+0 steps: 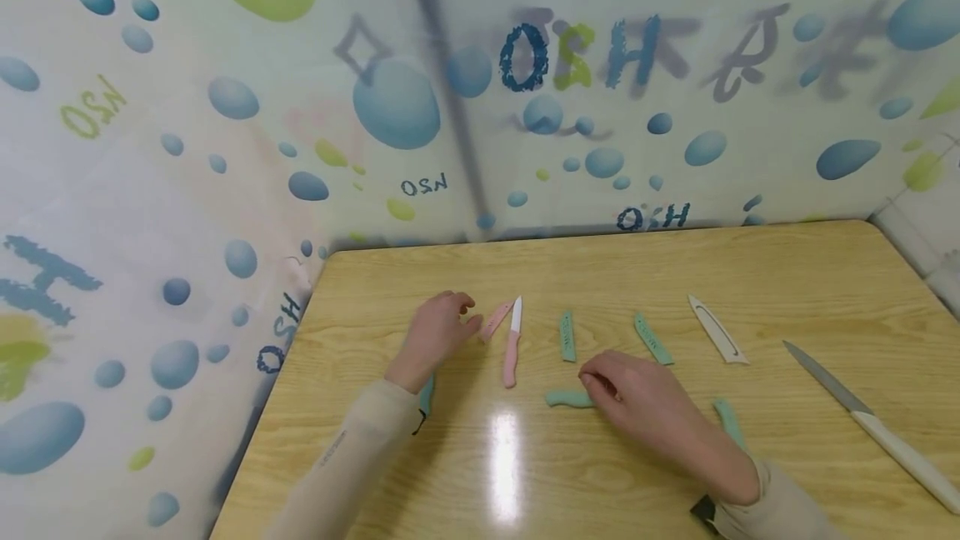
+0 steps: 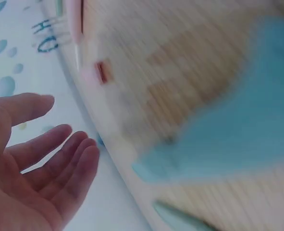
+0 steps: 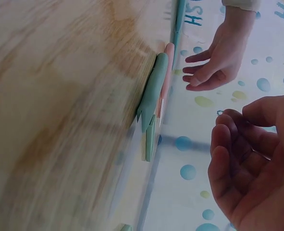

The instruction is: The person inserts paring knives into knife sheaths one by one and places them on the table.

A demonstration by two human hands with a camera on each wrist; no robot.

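My left hand (image 1: 438,336) hovers beside a pink blade sheath (image 1: 496,321), its fingers loosely bent with nothing in them. Just right of that sheath lies a pink-handled knife (image 1: 512,357), blade pointing away. My right hand (image 1: 641,398) is over a green-handled knife (image 1: 567,398), covering its blade in the head view. In the right wrist view the fingers of this hand (image 3: 250,163) are loosely curled and empty, apart from the green handle (image 3: 154,89). Beyond it are two green sheaths, one straight ahead (image 1: 567,336) and one further right (image 1: 654,340).
A white sheath (image 1: 717,329) and a large white-handled knife (image 1: 896,448) lie to the right on the wooden table (image 1: 420,273). Another green handle (image 1: 727,419) shows behind my right wrist. A teal object (image 1: 427,397) is partly hidden by my left wrist. A patterned curtain (image 1: 480,107) hangs behind.
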